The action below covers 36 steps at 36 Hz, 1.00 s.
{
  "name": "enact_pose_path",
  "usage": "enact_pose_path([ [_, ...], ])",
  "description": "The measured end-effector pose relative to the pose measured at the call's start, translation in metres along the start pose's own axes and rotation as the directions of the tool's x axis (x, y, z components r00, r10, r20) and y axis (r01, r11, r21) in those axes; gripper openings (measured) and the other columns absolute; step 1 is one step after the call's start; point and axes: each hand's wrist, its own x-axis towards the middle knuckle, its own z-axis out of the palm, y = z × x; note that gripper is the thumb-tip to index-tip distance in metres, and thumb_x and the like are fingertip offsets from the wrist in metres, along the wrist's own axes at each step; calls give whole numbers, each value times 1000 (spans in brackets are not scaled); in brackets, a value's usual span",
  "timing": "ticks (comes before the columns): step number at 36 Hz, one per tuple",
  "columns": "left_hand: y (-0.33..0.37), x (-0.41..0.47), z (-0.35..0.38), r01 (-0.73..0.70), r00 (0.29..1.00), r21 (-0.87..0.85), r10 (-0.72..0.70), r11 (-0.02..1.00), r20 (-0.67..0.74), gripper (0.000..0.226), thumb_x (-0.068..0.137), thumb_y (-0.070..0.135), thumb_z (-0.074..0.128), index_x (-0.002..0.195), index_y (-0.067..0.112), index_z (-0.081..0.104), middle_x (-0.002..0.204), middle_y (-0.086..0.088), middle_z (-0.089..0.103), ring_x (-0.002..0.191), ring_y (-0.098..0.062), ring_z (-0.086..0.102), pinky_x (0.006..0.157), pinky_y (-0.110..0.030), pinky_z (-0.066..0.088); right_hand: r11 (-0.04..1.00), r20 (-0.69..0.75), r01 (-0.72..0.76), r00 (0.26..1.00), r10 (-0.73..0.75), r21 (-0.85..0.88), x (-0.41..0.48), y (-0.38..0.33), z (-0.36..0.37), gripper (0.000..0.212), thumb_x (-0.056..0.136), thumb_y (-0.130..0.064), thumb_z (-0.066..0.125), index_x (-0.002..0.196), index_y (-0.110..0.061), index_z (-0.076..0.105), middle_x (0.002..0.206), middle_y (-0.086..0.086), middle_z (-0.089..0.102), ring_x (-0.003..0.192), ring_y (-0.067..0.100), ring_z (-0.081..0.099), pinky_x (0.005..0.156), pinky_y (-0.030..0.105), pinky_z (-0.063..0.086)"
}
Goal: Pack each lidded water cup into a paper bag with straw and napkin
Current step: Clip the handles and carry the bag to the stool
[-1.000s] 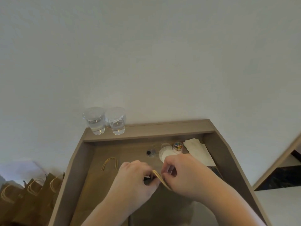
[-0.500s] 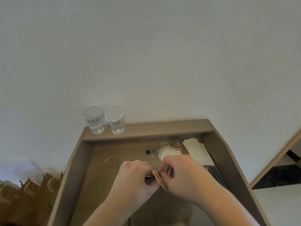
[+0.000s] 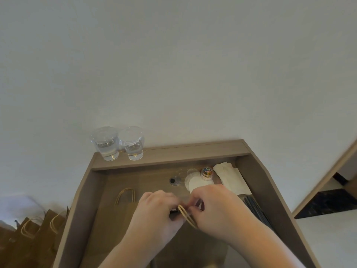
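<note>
Most of the view is filled by a plain white wall (image 3: 173,64), and below it a brown wooden counter (image 3: 193,151) with raised side walls and a back ledge is seen. A paper bag (image 3: 193,248) of matte brown kraft is placed at the near edge, largely hidden by the forearms; whether its mouth is opened cannot be told. A second bag (image 3: 116,219) is laid flat toward the left edge. The left hand (image 3: 158,211) and the right hand (image 3: 218,209) are held close together over the paper bag with fingers curled, and its twisted-paper handles (image 3: 186,215) are pinched between them, the loops running from far-left to near-right. Two clear plastic water cups (image 3: 105,146), lidded and upright, are set side by side at the back left corner, beyond the hands and to their left, so the left hand is judged the nearer for a reach. Soft white napkins (image 3: 230,176) are stacked at the back right corner, and thin dark straws (image 3: 257,211) are laid along the right edge.
</note>
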Motion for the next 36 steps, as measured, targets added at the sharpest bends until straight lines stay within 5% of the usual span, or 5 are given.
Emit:
enact_pose_path([
  [12, -4, 5, -2, -26, 998, -37, 28, 999, 57, 29, 94, 62, 53, 105, 45, 75, 96, 26, 69, 100, 0, 53, 96, -28, 40, 998, 86, -43, 995, 46, -38, 12, 5, 0, 20, 100, -44, 64, 110, -43, 81, 100, -17, 75, 87, 5, 67, 85, 21, 57],
  [22, -29, 6, -12, 51, 980, -159, -19, 986, 196, 19, 88, 55, 62, 107, 54, 64, 93, 19, 64, 90, 1, 60, 85, -24, 54, 981, 117, 35, 993, -13, -189, 20, -6, 0, 18, 100, -38, 62, 112, -34, 74, 100, -14, 70, 97, 10, 58, 94, 36, 46],
  [27, -36, 9, -2, 80, 986, -321, -28, 944, 162, 20, 83, 66, 59, 102, 65, 66, 96, 31, 67, 93, 7, 63, 82, -21, 55, 999, 107, -10, 994, 16, -51, 25, 8, -5, 27, 102, -61, 55, 111, -44, 73, 97, -24, 71, 93, -3, 62, 94, 28, 49],
  [31, -51, 7, 8, 173, 985, -504, -135, 846, 111, 25, 80, 61, 75, 105, 62, 71, 100, 37, 71, 99, 13, 66, 77, -5, 53, 969, -157, 9, 987, 31, 249, 11, 49, -18, 60, 93, -88, 27, 121, -54, 68, 117, -40, 63, 115, -16, 56, 91, 17, 47],
  [36, -66, 2, 28, 246, 959, -716, -269, 654, 84, 45, 70, 60, 75, 114, 54, 71, 101, 20, 75, 95, 1, 70, 77, -5, 53, 881, -69, -22, 996, 62, 474, -3, 95, 3, 76, 77, -85, 68, 146, -57, 48, 145, -34, 55, 140, -8, 48, 118, 34, 41],
])
